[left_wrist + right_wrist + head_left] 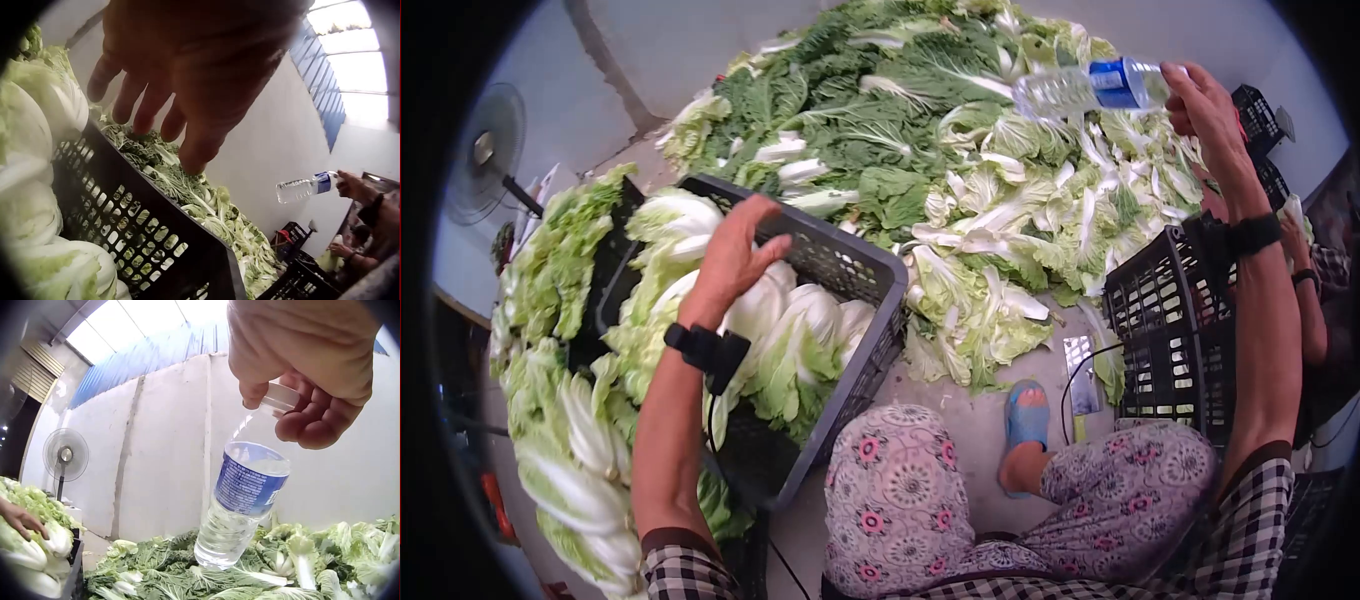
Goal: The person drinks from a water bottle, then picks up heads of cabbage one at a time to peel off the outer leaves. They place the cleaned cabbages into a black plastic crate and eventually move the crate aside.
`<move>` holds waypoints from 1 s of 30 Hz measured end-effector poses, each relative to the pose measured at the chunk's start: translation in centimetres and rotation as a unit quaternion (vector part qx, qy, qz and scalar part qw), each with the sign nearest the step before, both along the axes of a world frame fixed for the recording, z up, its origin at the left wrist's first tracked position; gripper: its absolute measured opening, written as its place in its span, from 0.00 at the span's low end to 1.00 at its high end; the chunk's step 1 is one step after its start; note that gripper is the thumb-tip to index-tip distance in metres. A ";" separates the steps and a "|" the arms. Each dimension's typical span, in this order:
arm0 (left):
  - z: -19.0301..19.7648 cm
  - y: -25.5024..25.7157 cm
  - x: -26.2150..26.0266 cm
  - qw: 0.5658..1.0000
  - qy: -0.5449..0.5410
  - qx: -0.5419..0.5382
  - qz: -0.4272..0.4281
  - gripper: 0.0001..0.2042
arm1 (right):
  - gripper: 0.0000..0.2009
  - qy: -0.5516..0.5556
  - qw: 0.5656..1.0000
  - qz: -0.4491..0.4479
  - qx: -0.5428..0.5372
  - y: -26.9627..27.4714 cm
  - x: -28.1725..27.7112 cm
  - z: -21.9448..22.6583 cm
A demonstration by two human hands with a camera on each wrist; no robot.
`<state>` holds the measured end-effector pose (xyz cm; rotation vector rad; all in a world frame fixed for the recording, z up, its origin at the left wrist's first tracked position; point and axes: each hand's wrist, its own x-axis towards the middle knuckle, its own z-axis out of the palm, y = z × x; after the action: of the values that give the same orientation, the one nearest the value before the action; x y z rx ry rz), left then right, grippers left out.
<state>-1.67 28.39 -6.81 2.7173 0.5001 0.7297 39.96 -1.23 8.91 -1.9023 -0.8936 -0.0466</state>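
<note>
At left in the head view, our left grip (pixel 738 250), fingers apart and holding nothing, hangs over the cabbages (pixel 808 318) in the crate (pixel 862 268). At upper right, against the heap of leaves (pixel 890 120), the bottle (pixel 1102 87) tilts, our right grip (pixel 1208 118) pinching it at the cap (pixel 284 394). We judge it fairly light, its thin plastic slick and easily dented; the stiffer cap and neck seem our surest hold.

Room interior: pale walls (pixel 169 437) and grey floor (pixel 985 430).
A dark vertical strip (pixel 128 450) marked one wall; blue corrugated sheeting (pixel 150 359) ran along its top, below bright window panes (pixel 109 330). A standing fan (pixel 66 454) was located at the left, near a dark opening (pixel 22 428) beneath a slatted panel (pixel 39 375).
</note>
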 end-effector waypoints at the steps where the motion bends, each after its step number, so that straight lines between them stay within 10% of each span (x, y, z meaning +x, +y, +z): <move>1: -0.7 1.1 1.9 0.999 0.019 -0.026 0.014 0.19 | 0.23 0.009 1.000 0.013 -0.002 1.7 1.0 -0.9; 8: -4.1 7.7 9.0 0.960 0.276 -0.049 0.018 0.22 | 0.21 0.101 0.989 0.017 0.106 11.6 6.2 -6.3; 16: -4.4 5.7 10.7 0.944 0.274 -0.107 0.153 0.13 | 0.17 0.165 0.964 0.038 0.204 22.9 12.6 -5.1; 30: -4.9 6.6 11.1 0.940 0.293 -0.119 0.129 0.10 | 0.18 0.186 0.946 0.046 0.261 42.1 20.3 -3.4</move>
<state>9.40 34.95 -11.75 2.6242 1.0149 -0.1154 60.28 40.85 5.47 -1.3147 -0.6314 0.1194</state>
